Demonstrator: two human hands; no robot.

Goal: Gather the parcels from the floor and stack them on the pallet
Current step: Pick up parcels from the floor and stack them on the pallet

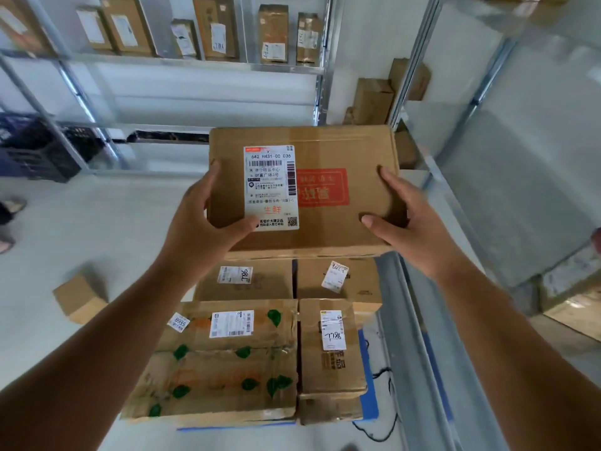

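I hold a brown cardboard parcel (328,151) with a white shipping label and a red stamp, up in front of me. My left hand (205,219) grips its left edge, thumb on top. My right hand (403,219) grips its right edge the same way. Below it, several parcels (227,362) lie packed together on a blue pallet (369,402). The held parcel hangs above the far end of that stack. One small parcel (79,297) lies on the floor to the left.
Metal shelving (201,65) with upright parcels spans the back wall. Another rack frame (419,320) runs close along the pallet's right side. Dark crates (32,148) sit at the far left. More boxes (374,100) stand in the back corner. A black cable (383,374) trails by the pallet.
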